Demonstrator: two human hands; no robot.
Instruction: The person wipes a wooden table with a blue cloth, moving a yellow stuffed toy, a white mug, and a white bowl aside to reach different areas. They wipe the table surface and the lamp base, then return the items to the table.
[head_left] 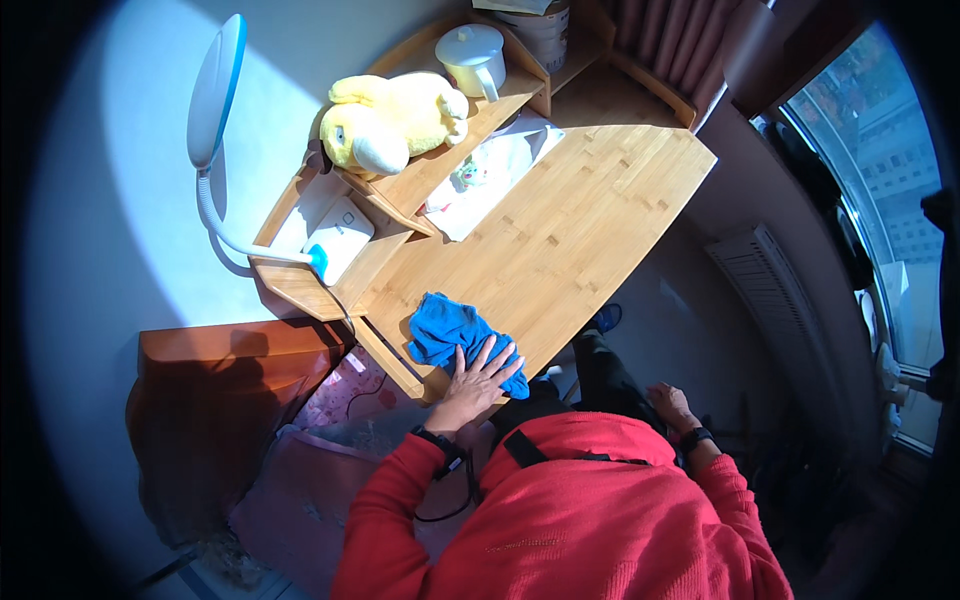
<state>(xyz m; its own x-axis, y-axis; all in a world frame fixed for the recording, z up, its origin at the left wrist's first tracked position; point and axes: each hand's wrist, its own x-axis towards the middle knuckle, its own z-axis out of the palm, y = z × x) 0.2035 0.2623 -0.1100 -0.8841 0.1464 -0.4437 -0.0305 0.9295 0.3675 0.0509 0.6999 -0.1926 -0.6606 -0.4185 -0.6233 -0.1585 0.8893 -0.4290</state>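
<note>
A crumpled blue cloth point(447, 327) lies on the near left corner of the wooden desk point(560, 220). My left hand point(475, 385) rests flat on the cloth with its fingers spread, pressing it against the desktop by the near edge. Away from the desk, my right hand point(672, 405) hangs by my right thigh. Its fingers are loosely curled and partly turned from view, so whether anything is in them does not show.
A desk lamp point(218, 90) with a bent neck is at the left. On the desk's shelf lie a yellow plush toy point(395, 120) and a white lidded mug point(472, 58). Below them is a white sheet point(490, 175). A brown wooden headboard point(230, 390) stands left; a radiator point(770, 285) is right.
</note>
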